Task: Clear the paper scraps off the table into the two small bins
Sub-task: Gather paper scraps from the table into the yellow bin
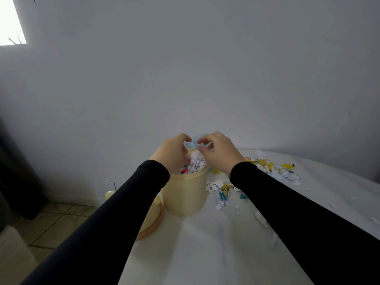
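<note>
From the head camera, a cream-yellow bin (186, 194) stands near the left edge of the white-covered counter (205, 243), heaped above its rim with crumpled white paper (196, 163) and a few red and coloured bits. Behind it a pale blue bin (196, 138) shows only as a sliver between the hands. Loose paper scraps (273, 169), white, yellow and teal, lie spread to the right of the cream bin, with smaller pieces trailing toward the near right.

The counter's left edge falls away to a tiled floor (51, 223); a cream lid (151, 221) sits at that edge beside the bin. The near middle of the counter is bare cloth.

Both hands hover over the cream bin's mouth, fingers curled. The left hand (172, 153) touches the heaped paper. The right hand (218, 153) has thumb and forefinger drawn close together; whether either pinches a scrap cannot be told.
</note>
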`<state>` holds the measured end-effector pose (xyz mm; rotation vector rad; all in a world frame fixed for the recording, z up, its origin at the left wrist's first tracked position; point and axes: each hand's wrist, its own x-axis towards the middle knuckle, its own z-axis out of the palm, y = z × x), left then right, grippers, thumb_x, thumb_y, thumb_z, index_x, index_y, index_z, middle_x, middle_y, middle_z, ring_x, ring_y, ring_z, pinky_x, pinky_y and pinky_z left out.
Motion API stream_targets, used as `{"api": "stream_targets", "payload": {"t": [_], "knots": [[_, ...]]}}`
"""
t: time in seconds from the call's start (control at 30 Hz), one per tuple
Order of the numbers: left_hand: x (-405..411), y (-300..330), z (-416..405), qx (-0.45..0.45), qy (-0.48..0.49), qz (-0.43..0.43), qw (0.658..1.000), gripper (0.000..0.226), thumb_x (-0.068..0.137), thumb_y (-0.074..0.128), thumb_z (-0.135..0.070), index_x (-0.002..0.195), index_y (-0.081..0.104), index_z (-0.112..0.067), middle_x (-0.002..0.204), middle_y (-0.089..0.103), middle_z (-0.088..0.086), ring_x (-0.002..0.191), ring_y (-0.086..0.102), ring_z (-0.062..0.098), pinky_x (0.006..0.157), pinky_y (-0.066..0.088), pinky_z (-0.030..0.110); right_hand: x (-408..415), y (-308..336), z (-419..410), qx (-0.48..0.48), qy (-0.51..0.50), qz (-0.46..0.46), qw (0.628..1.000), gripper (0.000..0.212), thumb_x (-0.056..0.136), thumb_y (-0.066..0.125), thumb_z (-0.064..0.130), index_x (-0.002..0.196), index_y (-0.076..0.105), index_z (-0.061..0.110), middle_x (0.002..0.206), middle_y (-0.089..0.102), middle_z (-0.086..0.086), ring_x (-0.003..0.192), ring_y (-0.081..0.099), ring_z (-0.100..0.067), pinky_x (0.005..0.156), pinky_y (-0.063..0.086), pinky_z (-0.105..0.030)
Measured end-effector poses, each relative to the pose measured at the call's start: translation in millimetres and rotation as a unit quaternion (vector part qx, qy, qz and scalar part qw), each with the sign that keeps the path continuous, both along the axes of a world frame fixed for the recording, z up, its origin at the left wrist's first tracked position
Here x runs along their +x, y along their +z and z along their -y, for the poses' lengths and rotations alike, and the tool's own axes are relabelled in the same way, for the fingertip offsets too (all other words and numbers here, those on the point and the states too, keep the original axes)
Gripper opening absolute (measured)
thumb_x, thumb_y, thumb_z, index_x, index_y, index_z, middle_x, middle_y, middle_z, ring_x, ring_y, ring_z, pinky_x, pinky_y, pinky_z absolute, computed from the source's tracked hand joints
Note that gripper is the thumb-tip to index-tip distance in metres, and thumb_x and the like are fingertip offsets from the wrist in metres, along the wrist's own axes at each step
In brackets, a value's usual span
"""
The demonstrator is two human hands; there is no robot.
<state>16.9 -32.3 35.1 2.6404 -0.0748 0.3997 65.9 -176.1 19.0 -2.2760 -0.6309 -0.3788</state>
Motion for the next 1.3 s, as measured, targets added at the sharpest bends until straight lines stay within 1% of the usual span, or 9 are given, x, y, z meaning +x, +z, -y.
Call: {"api": "stream_targets", "payload": {"t": [0.13,0.27,0.37,0.53,0.67,0.8,0.97,1.13,1.3], "knots": [[-4,-3,1,0.008,-0.003,-0.002,1.000,0.033,0.093,0.046,-0.015,0.124,0.057,-0.017,0.115,0.066,0.001,0.101,0.061,0.016,0.080,0.042,0.019,-14,0,11,-0.069,0.011,-0.013,0.998,0.039,0.083,0.061,0.054,0.109,0.068,0.027,0.094,0.057,0.005,0.081,0.053,-0.007,0.068,0.041,-0.023],[-18,13,-5,0.062,-0.016,-0.021,0.998,0.037,0.093,0.048,-0.025,0.129,0.057,-0.023,0.130,0.058,-0.004,0.115,0.053,0.014,0.089,0.033,0.016,-19,5,9,-0.139,-0.006,-0.051,0.989,0.041,0.080,0.064,0.053,0.113,0.068,0.029,0.096,0.061,0.011,0.097,0.058,-0.011,0.078,0.041,-0.023],[-24,14,-8,0.188,0.048,-0.031,0.980,0.039,0.092,0.047,-0.042,0.124,0.059,-0.025,0.127,0.059,-0.004,0.121,0.047,0.021,0.098,0.029,0.031,-19,14,3,-0.162,-0.002,-0.086,0.983,0.038,0.082,0.068,0.042,0.115,0.068,0.024,0.107,0.067,0.004,0.103,0.060,-0.013,0.088,0.045,-0.025],[-18,3,-2,0.159,0.047,-0.081,0.983,0.025,0.092,0.051,-0.035,0.092,0.066,-0.015,0.097,0.069,0.008,0.085,0.057,0.022,0.068,0.041,0.024,-17,13,-14,-0.212,-0.038,-0.049,0.975,0.021,0.079,0.074,0.029,0.099,0.075,0.023,0.106,0.072,0.006,0.104,0.062,-0.015,0.093,0.047,-0.030],[-8,-1,4,0.167,0.051,-0.110,0.978,0.027,0.091,0.052,-0.028,0.070,0.056,-0.012,0.061,0.047,-0.001,0.075,0.049,0.021,0.047,0.030,0.019,-10,7,-19,-0.218,-0.038,-0.062,0.973,0.019,0.080,0.072,0.029,0.098,0.076,0.023,0.107,0.071,0.004,0.105,0.062,-0.017,0.089,0.046,-0.029],[-11,6,-4,0.136,0.053,-0.078,0.986,0.019,0.091,0.053,-0.031,0.084,0.063,-0.016,0.077,0.060,0.004,0.074,0.052,0.020,0.055,0.038,0.023,-14,16,-8,-0.181,-0.017,-0.088,0.979,0.034,0.083,0.069,0.033,0.115,0.068,0.024,0.116,0.068,0.002,0.109,0.060,-0.016,0.097,0.046,-0.030],[-29,8,-1,0.062,0.063,0.031,0.996,0.040,0.091,0.056,-0.031,0.127,0.056,-0.014,0.129,0.056,0.006,0.111,0.056,0.019,0.085,0.038,0.022,-34,21,13,-0.044,-0.033,-0.071,0.996,0.030,0.084,0.069,0.029,0.114,0.070,0.022,0.116,0.069,0.001,0.107,0.061,-0.014,0.090,0.042,-0.022],[-72,-29,37,-0.068,0.038,0.251,0.965,0.020,0.085,0.057,-0.010,0.101,0.070,-0.011,0.102,0.068,0.005,0.096,0.061,0.024,0.082,0.032,0.017,-66,-7,41,0.031,-0.094,-0.033,0.995,0.023,0.090,0.061,0.026,0.108,0.073,0.017,0.107,0.072,-0.001,0.101,0.065,-0.016,0.082,0.042,-0.020],[-95,-117,81,-0.056,0.077,0.027,0.995,0.035,0.086,0.052,-0.021,0.119,0.059,-0.010,0.119,0.058,0.008,0.111,0.054,0.026,0.094,0.041,0.032,-100,-81,62,-0.151,-0.126,-0.064,0.978,0.030,0.093,0.052,0.025,0.119,0.066,0.024,0.125,0.059,-0.003,0.114,0.056,-0.024,0.096,0.045,-0.035]]}}
